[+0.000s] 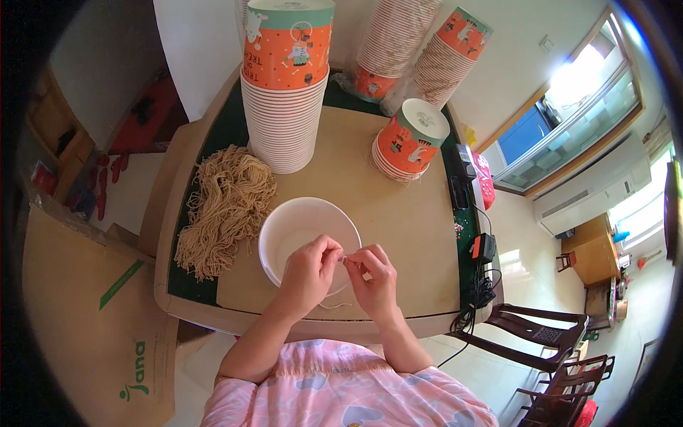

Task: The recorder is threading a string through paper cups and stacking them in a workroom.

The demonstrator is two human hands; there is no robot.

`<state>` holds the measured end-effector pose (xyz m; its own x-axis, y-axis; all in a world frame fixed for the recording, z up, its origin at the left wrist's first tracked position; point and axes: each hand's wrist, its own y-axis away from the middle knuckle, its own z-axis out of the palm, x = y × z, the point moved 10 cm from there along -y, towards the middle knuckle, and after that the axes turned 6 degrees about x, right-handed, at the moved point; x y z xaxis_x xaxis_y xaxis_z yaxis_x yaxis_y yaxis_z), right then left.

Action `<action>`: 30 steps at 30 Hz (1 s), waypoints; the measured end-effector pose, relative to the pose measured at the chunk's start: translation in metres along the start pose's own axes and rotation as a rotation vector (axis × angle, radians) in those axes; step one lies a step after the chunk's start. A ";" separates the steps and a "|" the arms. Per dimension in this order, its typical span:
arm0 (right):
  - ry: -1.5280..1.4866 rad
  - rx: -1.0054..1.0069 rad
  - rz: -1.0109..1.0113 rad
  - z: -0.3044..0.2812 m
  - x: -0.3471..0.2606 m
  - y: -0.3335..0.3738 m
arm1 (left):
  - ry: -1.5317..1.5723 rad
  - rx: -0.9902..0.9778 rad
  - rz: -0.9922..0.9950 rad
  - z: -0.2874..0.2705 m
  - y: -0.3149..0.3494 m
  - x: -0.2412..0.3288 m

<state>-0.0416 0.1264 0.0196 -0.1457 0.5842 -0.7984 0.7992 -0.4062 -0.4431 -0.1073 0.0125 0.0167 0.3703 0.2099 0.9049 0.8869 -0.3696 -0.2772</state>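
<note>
My left hand [311, 274] and my right hand [371, 279] meet in front of me over the near rim of a white paper bucket [292, 228], which stands with its mouth up. Both hands are closed in a pinch, fingertips almost touching, on what looks like a thin piece of string. Below them a pale string end [336, 307] shows near the bucket's base. To the left of the bucket lies a loose heap of beige strings [226, 206].
Behind the bucket rises a tall stack of upside-down paper buckets [283, 124]. A shorter stack [407, 142] stands right of it, and bagged stacks [398, 35] lean at the back. Black cables and adapters [484, 249] line the table's right edge. Dark chairs [530, 334] stand beyond.
</note>
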 end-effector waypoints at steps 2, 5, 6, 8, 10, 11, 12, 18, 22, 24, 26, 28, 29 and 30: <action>-0.021 0.011 -0.014 -0.001 -0.001 0.000 | 0.033 0.012 -0.012 0.000 -0.001 -0.001; -0.025 0.008 -0.034 -0.002 0.000 0.000 | 0.034 -0.004 -0.032 0.002 -0.001 -0.003; -0.020 0.001 -0.028 -0.002 0.001 0.000 | 0.026 0.000 -0.026 0.001 0.000 -0.004; -0.016 -0.006 -0.023 -0.001 0.001 0.000 | 0.018 0.004 -0.021 0.001 0.000 -0.004; -0.040 -0.005 -0.018 -0.002 0.001 0.001 | 0.064 -0.010 -0.096 0.003 0.001 -0.012; -0.040 -0.005 -0.018 -0.002 0.002 0.001 | 0.064 -0.009 -0.096 0.004 0.001 -0.012; -0.052 0.000 -0.033 -0.002 0.003 0.001 | 0.100 -0.013 -0.124 0.005 0.002 -0.016; -0.058 -0.007 -0.013 -0.003 0.004 0.002 | 0.209 -0.016 -0.171 0.006 0.002 -0.023; -0.086 0.005 0.039 -0.004 0.002 0.000 | 0.186 -0.003 -0.141 0.001 0.000 -0.009; -0.072 0.015 0.006 -0.005 0.000 -0.001 | 0.173 -0.011 -0.141 0.000 0.000 -0.005; -0.058 0.023 -0.026 -0.007 -0.003 -0.001 | 0.160 -0.020 -0.142 0.002 -0.001 -0.005; -0.036 0.026 -0.045 -0.007 -0.004 -0.002 | 0.157 -0.040 -0.149 0.005 -0.001 -0.005; -0.034 0.026 -0.047 -0.008 -0.004 -0.001 | 0.160 -0.040 -0.148 0.006 0.000 -0.006; -0.035 0.028 -0.065 -0.008 -0.005 -0.001 | 0.191 -0.029 -0.153 0.007 0.000 -0.009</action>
<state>-0.0366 0.1295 0.0277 -0.2170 0.5855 -0.7811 0.7708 -0.3882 -0.5051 -0.1086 0.0168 0.0066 0.1712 0.0913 0.9810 0.9192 -0.3733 -0.1256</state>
